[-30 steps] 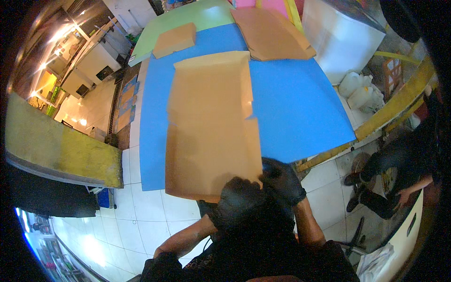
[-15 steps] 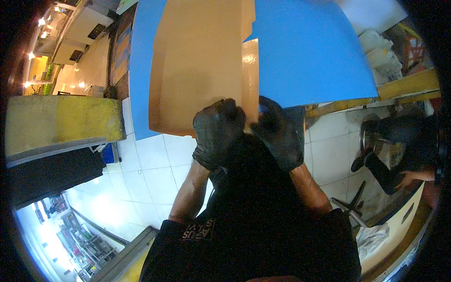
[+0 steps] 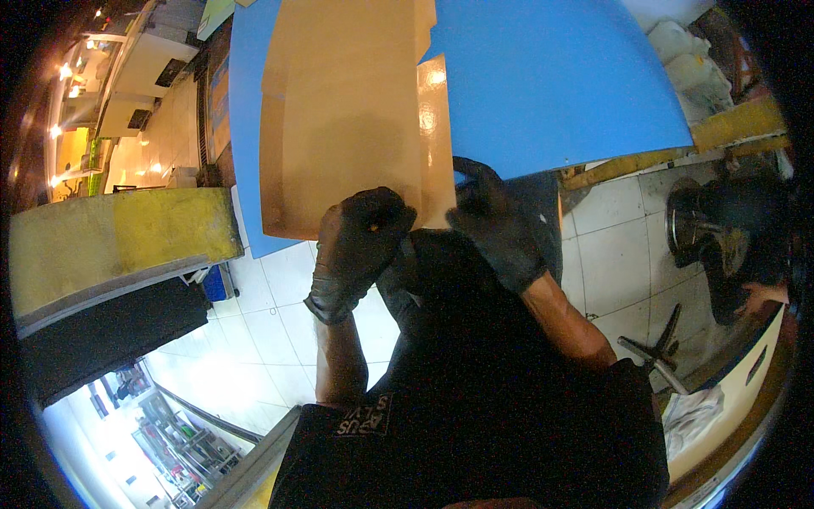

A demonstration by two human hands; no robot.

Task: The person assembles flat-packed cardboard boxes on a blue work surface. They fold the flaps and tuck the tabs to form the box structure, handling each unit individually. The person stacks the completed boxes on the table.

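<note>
A long tan cardboard piece (image 3: 352,110) with raised side strips and a notched right edge lies on a blue surface (image 3: 551,85). Both of my hands wear black gloves. My left hand (image 3: 363,242) is closed on the cardboard's near edge, its fingers bunched and knuckles up. My right hand (image 3: 500,225) is at the near right corner of the glossy side strip, fingers curled and thumb against the strip's edge. Its fingertips are partly hidden.
A yellow-painted ledge (image 3: 170,225) stands at the left, above a black panel (image 3: 110,339). White floor tiles (image 3: 284,280) show below. At the right are another person's dark-clothed legs (image 3: 738,229), a metal stool base (image 3: 657,356) and white plastic bags (image 3: 691,72).
My left hand has moved slightly left and down, and its wrist has turned. My right hand has shifted a little left and is less blurred. The whole view has tilted slightly.
</note>
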